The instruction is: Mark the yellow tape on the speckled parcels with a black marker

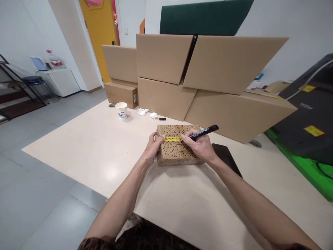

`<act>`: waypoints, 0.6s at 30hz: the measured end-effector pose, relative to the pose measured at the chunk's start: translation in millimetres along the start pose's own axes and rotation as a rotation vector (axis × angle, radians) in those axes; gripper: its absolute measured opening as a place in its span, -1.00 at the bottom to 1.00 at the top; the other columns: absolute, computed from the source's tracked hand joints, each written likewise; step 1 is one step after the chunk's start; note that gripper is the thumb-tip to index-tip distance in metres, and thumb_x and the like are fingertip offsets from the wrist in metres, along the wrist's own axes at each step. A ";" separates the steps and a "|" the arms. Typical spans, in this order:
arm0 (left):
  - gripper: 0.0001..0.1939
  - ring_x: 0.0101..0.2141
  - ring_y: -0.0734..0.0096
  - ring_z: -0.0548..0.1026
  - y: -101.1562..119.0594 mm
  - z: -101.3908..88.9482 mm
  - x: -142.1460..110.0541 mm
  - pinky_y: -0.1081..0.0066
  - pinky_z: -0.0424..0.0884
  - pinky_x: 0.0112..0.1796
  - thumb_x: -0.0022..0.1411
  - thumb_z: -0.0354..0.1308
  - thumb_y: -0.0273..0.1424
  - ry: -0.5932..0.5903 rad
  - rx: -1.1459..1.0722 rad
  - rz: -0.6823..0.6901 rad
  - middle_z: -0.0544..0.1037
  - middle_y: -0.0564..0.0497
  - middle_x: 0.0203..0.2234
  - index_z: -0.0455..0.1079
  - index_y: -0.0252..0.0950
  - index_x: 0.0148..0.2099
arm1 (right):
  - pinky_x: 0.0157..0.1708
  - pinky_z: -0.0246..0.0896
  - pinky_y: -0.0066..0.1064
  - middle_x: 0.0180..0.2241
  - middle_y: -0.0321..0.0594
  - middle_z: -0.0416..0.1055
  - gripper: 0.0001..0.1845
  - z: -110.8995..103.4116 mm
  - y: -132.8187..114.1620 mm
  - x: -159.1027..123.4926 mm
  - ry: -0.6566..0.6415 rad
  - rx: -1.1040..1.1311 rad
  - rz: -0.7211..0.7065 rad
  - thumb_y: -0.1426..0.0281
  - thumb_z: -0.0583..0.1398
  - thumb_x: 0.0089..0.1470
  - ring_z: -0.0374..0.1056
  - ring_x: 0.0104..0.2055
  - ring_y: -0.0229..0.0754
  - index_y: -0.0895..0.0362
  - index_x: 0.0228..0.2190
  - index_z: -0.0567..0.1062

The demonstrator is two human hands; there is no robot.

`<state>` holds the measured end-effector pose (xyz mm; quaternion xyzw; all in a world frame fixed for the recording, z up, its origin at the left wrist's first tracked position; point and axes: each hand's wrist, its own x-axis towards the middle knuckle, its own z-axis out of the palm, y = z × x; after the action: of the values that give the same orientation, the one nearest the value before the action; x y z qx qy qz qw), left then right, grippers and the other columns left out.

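A small cardboard box covered in dark spots lies on the table in front of me, a yellow strip running across its top. My left hand grips the box's left side, thumb on the top face by the strip. In my right hand is a black marker, slanting with its rear end up and to the right. The fingers come down on the top of the box near the strip's right end; they hide whether the tip touches. A small black cap lies behind the box.
Large cardboard boxes are stacked along the table's back, a dark green box on top. A paper cup and crumpled tissues stand before them. A flat black device lies right of my right hand.
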<state>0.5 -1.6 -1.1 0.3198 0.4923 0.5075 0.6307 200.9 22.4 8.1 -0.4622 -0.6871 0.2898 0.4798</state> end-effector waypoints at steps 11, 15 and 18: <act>-0.24 -0.09 0.15 0.62 0.0 1.5 0.7 0.32 0.48 -0.08 0.29 0.25 -0.23 -0.001 -0.011 0.018 0.58 -0.27 0.03 0.03 -0.30 0.40 | -0.47 0.02 -0.38 -0.59 -0.36 0.26 -0.62 5.6 -12.6 4.2 -0.041 0.047 -0.048 0.11 0.33 0.06 0.14 -0.50 -0.27 0.09 -0.58 0.43; -0.26 -0.10 0.15 0.62 -1.5 1.1 1.0 0.31 0.49 -0.09 0.28 0.26 -0.21 -0.003 -0.013 0.019 0.59 -0.24 -0.01 0.06 -0.29 0.38 | -0.48 0.04 -0.40 -0.59 -0.36 0.26 -0.61 4.3 -11.3 4.9 -0.002 0.070 -0.047 0.08 0.34 0.05 0.14 -0.50 -0.27 0.09 -0.57 0.45; -0.22 -0.12 0.13 0.62 -2.4 1.0 1.5 0.28 0.50 -0.10 0.23 0.31 -0.19 -0.005 -0.021 0.018 0.61 -0.23 -0.03 0.09 -0.27 0.36 | -0.46 0.08 -0.40 -0.56 -0.34 0.32 -0.64 3.9 -11.7 1.8 -0.003 0.055 -0.071 0.09 0.34 0.06 0.18 -0.48 -0.26 0.09 -0.53 0.50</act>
<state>2.2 -0.8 -3.4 0.3187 0.4827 0.5175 0.6306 192.9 19.6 17.2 -0.4236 -0.6957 0.2921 0.5013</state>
